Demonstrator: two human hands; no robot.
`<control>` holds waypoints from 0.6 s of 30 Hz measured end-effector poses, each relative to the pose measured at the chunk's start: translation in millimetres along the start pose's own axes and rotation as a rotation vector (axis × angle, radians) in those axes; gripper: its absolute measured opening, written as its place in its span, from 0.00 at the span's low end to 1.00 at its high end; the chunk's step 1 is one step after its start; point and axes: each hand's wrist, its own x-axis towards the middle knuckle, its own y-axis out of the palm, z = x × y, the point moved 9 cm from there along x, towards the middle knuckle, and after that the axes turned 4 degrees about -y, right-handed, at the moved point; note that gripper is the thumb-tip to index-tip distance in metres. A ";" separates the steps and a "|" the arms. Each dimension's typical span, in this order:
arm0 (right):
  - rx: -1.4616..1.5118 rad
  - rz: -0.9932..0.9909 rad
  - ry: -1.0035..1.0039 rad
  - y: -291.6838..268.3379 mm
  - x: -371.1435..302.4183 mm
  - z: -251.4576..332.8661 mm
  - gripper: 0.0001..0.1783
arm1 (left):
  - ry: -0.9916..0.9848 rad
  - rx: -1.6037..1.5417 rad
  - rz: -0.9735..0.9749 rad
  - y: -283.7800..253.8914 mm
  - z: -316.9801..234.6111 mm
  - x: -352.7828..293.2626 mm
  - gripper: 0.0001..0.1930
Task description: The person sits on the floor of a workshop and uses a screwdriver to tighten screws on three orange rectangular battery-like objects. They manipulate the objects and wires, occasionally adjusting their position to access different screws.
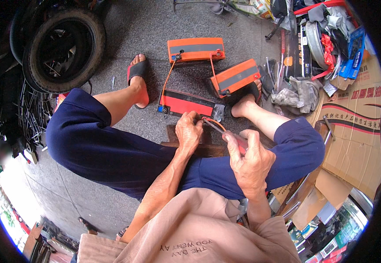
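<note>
My right hand (pixel 252 164) is closed around the red handle of a screwdriver (pixel 242 143). Its shaft points up and left, to the near edge of a red and black battery (pixel 188 105). There my left hand (pixel 189 131) is pinched shut beside the screwdriver tip; what lies between its fingers is hidden. A short orange wire (pixel 216 122) curves next to the shaft. Farther off stand two orange batteries with grey stripes, one at the back (pixel 195 49) and one at the right (pixel 236 78). An orange lead (pixel 168 83) joins the back battery to the red one.
My sandalled feet flank the batteries. Under my hands is a brown wooden piece (pixel 212 151). A tyre (pixel 63 50) and a heap of metal parts are at the left. Cardboard (pixel 352 127), a grey rag (pixel 298 94) and piled odds and ends crowd the right.
</note>
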 end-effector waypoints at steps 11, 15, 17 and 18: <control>0.034 -0.041 -0.057 -4.1 2.3 8.7 0.15 | -0.011 0.017 0.015 2.5 -0.9 -0.2 0.08; -0.008 -0.032 -0.095 -5.7 5.7 9.7 0.15 | -0.004 0.022 0.010 1.1 -2.9 -0.5 0.08; -0.010 -0.070 -0.178 -9.4 9.3 16.8 0.16 | -0.004 0.033 0.001 0.5 -1.5 -0.5 0.08; -0.003 -0.119 -0.228 -12.2 11.5 20.0 0.16 | -0.023 0.015 0.007 0.4 -1.4 -0.4 0.08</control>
